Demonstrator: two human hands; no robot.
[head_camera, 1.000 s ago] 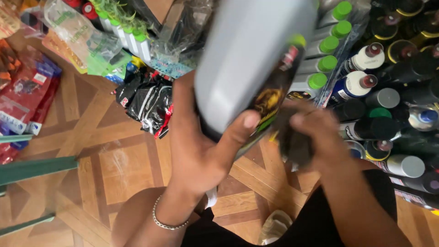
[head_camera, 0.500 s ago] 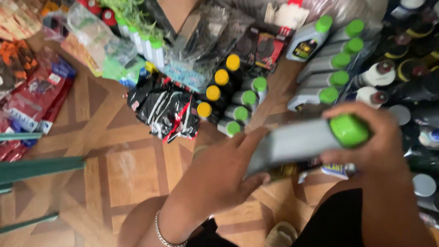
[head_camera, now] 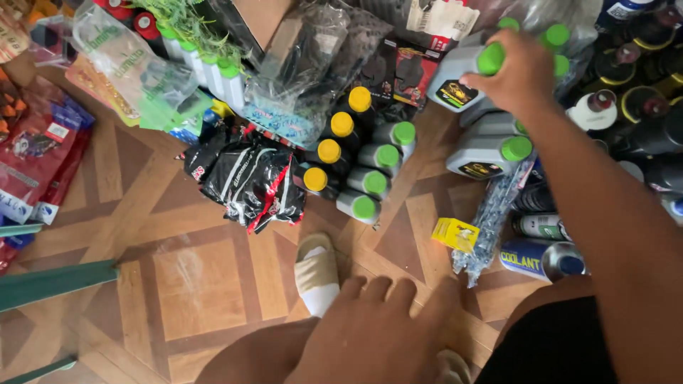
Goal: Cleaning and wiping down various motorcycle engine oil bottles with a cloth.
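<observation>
Fingers of the right hand (head_camera: 523, 71) wrap the neck of a grey plastic bottle with a green cap (head_camera: 466, 75) — held among like bottles stacked at upper right, above the wooden parquet floor (head_camera: 192, 284). Left hand (head_camera: 377, 331) rests low — fingers loosely together, holding nothing.

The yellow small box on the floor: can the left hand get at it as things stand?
Probably yes. The left hand rests low on the knee, holding nothing, and the yellow box lies on bare floor just beyond it, nothing between.
</observation>
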